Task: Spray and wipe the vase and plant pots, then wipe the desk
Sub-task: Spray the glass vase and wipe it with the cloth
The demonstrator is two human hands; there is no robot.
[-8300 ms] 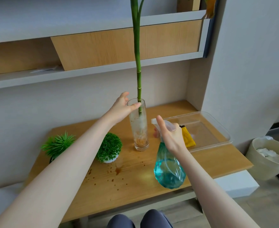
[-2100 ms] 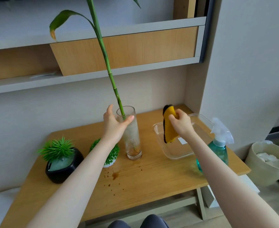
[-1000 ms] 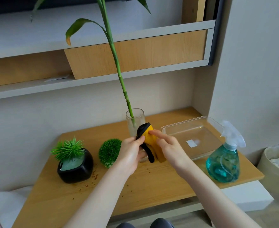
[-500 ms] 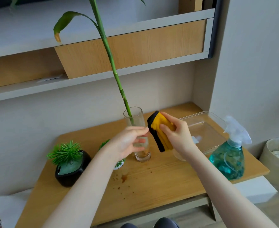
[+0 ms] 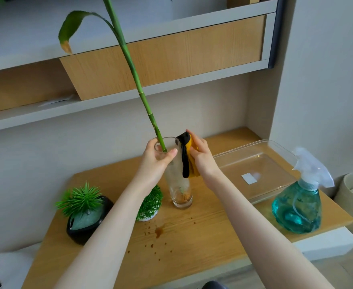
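Two hands are now working on the glass vase (image 5: 178, 178), which is standing upright at the middle of the counter (image 5: 202, 236). The left hand (image 5: 153, 161) is gripping the rim, its fingers curled around the far side and the thumb on the near side, beside the bamboo stalk (image 5: 134, 74). The right hand (image 5: 201, 157) is pressing the yellow and black cloth (image 5: 187, 161) flat against the right side of the vase, near the top, with fingers straight and together.

Half a second ago the cloth was held just apart from the glass and the left hand was lower on the vase; now the cloth is touching, so the wiping seems to be starting. Earlier the right hand was holding the spray bottle (image 5: 298, 205), which is now standing at the right edge, near the clear tray (image 5: 275, 147). The black plant pot (image 5: 84, 228), the small white pot (image 5: 148, 215) and the brown stains (image 5: 159, 231) are probably waiting for their turn.
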